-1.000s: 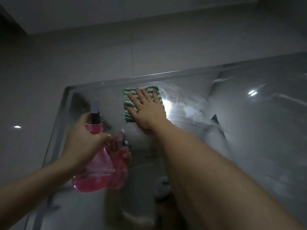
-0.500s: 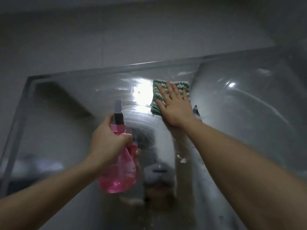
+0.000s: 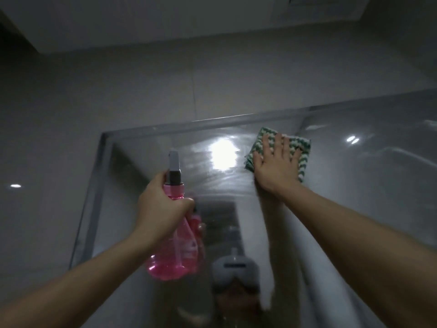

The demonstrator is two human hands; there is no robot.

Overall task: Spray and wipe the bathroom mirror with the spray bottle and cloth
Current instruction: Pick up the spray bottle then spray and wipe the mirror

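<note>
Your right hand [image 3: 275, 165] is flat with fingers spread, pressing the green and white cloth [image 3: 279, 153] against the mirror [image 3: 354, 209] just under its top edge, right next to that bright glare patch [image 3: 223, 155]. Your left hand [image 3: 160, 204] has its fingers wrapped around the neck of the pink spray bottle [image 3: 176, 242], held upright in front of the glass, lower and to the left of the cloth. The glass looks streaky around the glare.
</note>
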